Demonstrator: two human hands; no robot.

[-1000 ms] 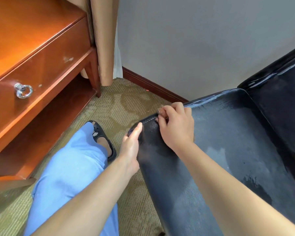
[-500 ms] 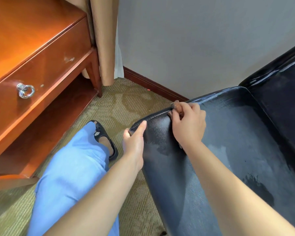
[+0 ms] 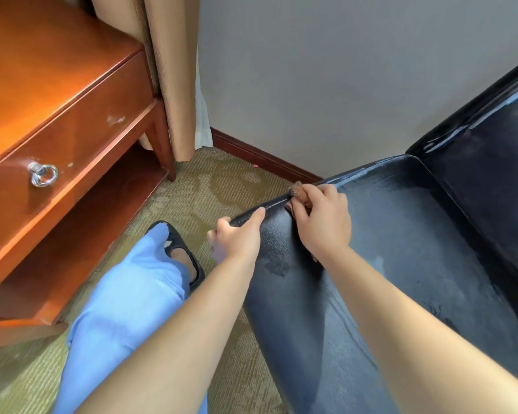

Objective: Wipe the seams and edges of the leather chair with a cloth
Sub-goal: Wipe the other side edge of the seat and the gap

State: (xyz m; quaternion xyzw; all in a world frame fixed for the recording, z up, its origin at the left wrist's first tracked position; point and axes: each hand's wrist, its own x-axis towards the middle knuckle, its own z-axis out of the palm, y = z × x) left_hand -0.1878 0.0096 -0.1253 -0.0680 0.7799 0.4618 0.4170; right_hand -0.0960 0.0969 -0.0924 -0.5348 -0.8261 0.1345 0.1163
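A black leather chair (image 3: 416,249) fills the right side, its seat showing damp streaks. My right hand (image 3: 323,219) grips a small brown cloth (image 3: 300,192) bunched against the stitched seam along the seat's far left edge. Only a tuft of the cloth shows past my fingers. My left hand (image 3: 240,237) holds the seat's front left corner, thumb laid on top along the seam and fingers curled under the edge.
A wooden desk (image 3: 57,121) with a ring-pull drawer stands at the left, above a low shelf. A beige curtain (image 3: 174,70) hangs in the corner by the grey wall. My blue-trousered leg (image 3: 126,309) and black shoe rest on patterned carpet beside the chair.
My right hand has slid the cloth along the edge seam away from the front corner toward the chair's back. My left hand has stayed at the corner.
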